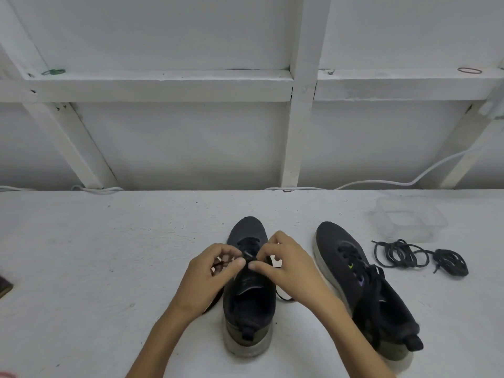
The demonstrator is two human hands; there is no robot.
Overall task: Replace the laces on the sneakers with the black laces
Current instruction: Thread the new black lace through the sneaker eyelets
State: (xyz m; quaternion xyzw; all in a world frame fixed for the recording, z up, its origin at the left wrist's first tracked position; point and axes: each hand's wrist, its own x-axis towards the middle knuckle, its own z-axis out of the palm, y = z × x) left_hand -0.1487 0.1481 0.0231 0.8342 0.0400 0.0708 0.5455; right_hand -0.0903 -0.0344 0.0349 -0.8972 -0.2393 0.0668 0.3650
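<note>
Two dark sneakers stand on the white table. The left sneaker (249, 304) points away from me in the middle. My left hand (211, 276) and my right hand (283, 264) meet over its eyelets, and each pinches a part of the black lace (282, 296) at the tongue. One lace end trails off to the shoe's right, and a darker strand shows under my left hand. The right sneaker (365, 287) lies a little to the right with a lace threaded loosely through it. A heap of loose dark laces (421, 256) rests further right.
A clear plastic container (409, 218) sits at the back right, behind the loose laces. A white cable (381, 182) runs along the table's far edge by the white framed wall. A dark object (4, 286) pokes in at the left edge.
</note>
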